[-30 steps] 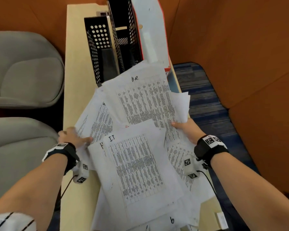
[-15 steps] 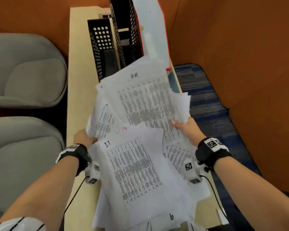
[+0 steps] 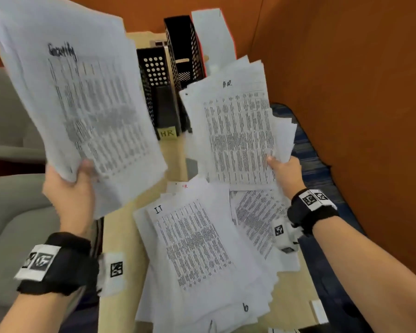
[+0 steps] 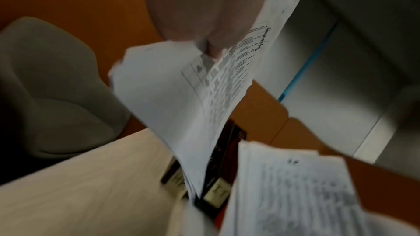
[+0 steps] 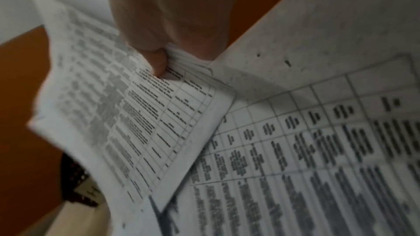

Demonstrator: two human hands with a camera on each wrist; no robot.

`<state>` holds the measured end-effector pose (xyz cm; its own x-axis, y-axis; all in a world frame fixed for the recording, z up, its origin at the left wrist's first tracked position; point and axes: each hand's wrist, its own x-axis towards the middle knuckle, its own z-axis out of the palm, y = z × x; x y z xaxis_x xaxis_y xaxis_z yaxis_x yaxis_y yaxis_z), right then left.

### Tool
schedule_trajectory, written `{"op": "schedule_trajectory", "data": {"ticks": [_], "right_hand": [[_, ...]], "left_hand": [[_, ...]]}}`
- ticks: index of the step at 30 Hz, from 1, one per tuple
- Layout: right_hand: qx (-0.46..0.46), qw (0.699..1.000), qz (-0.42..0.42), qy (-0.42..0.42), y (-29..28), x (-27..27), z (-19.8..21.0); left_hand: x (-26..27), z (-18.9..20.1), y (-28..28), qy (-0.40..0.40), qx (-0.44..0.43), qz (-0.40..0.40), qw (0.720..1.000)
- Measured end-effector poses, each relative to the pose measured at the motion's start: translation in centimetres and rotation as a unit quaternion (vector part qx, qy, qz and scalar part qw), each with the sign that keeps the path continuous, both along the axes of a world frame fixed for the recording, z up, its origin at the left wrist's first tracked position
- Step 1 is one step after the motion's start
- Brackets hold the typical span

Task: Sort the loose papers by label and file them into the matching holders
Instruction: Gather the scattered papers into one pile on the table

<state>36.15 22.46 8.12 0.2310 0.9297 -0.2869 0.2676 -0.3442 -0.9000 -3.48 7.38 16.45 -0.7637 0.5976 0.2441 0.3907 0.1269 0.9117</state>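
Observation:
My left hand [image 3: 69, 186] grips a lifted sheaf of printed papers [image 3: 82, 102] headed "Security" [image 4: 204, 96], held high over the left of the desk. My right hand [image 3: 285, 171] pinches a second sheaf topped by a sheet marked "HR" [image 3: 238, 133] [image 5: 127, 114], raised at the right. A fanned pile with an "IT" sheet [image 3: 192, 246] on top lies on the desk between my arms. Black mesh holders [image 3: 159, 92] stand at the far end, the nearer one tagged "HR" [image 3: 168, 133]. The left wrist view shows another holder tag [image 4: 216, 193], too blurred to read.
The narrow pale wooden desk [image 3: 120, 236] runs away from me. Grey upholstered seats [image 3: 15, 212] sit to its left. An orange partition wall [image 3: 346, 92] closes the right and back. Blue carpet [image 3: 317, 169] shows at the right edge.
My left hand has taken a sheaf from the left of the pile and lifted it up high. The right hand's HR sheaf has risen slightly; the view tilted up.

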Motion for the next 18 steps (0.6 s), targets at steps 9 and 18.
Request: {"op": "schedule_trajectory", "data": {"ticks": [9, 18], "right_hand": [[0.104, 0.99, -0.081, 0.051, 1.9, 0.3, 8.5], [0.056, 0.973, -0.12, 0.187, 4.3, 2.2, 14.4]], "left_hand": [[9.2, -14.5, -8.7, -0.298, -0.309, -0.154, 0.89], [10.2, -13.8, -7.1, 0.039, -0.353, -0.174, 0.918]]}}
